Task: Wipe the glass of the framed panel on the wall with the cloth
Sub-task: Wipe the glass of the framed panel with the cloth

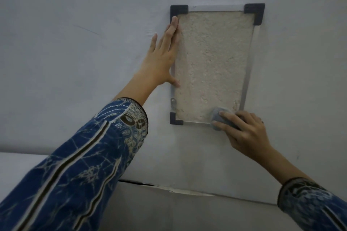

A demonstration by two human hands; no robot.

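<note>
Since cloth (217, 117) sits at btm-right corner of framed panel (212, 65) on wall (93, 24), bunched under curled fingers (231, 118) of right hand (244, 133), rest of glass (206, 43) lies up + left; long axis vert. Left hand (165, 56) flat, fingers straight, bracing panel's left edge.

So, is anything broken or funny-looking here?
Yes: a dark crack runs across the wall below the framed panel, its edge flaking. The panel's fourth corner is hidden by the right hand and cloth.
</note>
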